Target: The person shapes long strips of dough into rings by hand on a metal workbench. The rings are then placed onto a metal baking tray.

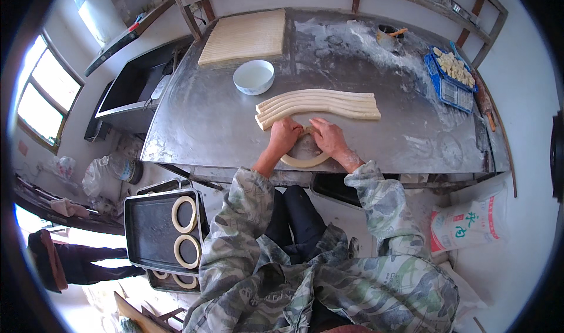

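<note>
A pale dough rope (304, 162) is bent into a ring at the near edge of the metal table (405, 151). My left hand (285, 134) is closed on one end of it at the ring's far side. Opposite, my right hand (329, 137) pinches the other end, with the fingertips of both hands almost meeting. Whether the two ends are joined is hard to see behind the fingers. Just beyond my hands lie several long dough ropes (329, 103), side by side and slightly curved.
A white bowl (254, 78) of clear liquid stands behind the ropes, near a ridged dough slab (244, 36). Far right are a can (389, 37) and a blue basket (449, 80) of dough pieces. Black trays (150, 227) with dough rings (187, 251) sit lower left. A white sack (467, 224) stands right.
</note>
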The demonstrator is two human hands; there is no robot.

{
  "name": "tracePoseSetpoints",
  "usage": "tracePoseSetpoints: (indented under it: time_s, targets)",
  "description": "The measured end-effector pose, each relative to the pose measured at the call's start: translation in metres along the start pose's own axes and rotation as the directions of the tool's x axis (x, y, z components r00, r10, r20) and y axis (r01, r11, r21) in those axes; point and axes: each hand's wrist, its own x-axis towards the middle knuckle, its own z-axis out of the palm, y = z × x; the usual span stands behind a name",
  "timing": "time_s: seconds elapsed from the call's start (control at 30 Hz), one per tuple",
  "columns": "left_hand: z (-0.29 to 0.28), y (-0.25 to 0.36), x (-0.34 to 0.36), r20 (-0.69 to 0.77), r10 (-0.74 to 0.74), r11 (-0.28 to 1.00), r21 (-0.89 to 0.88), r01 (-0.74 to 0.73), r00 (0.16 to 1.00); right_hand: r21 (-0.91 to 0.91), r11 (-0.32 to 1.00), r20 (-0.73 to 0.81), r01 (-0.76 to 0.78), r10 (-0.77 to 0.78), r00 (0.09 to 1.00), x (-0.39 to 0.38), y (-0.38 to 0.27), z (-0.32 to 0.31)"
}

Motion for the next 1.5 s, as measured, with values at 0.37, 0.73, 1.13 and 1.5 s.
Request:
tracePoseSetpoints:
  time_s: [0.37, 0.73, 1.13, 1.5]
  targets:
    - [0.003, 0.003, 0.006, 0.062, -0.127, 0.992, -0.005, 0.128, 0.99, 0.049, 0.993, 0.089, -0.111, 0.106, 0.99, -0.007, 0.005, 0.005]
    - [0.007, 0.011, 0.01, 0.079, -0.195, 0.981, -0.003, 0.196, 0.978, 0.058, 0.993, 0.039, -0.104, 0.102, 0.994, -0.007, 0.006, 0.003]
    - [-0.035, 0.026, -0.018, 0.083, -0.318, 0.864, 0.435, 0.253, 0.944, -0.383, 0.923, 0.202, -0.043, 0.129, 0.971, 0.002, 0.012, -0.02]
    - [-0.075, 0.059, -0.075, 0.05, 0.324, 0.884, 0.339, -0.321, 0.945, -0.127, 0.942, 0.166, 0.31, -0.288, 0.943, -0.038, -0.039, -0.086]
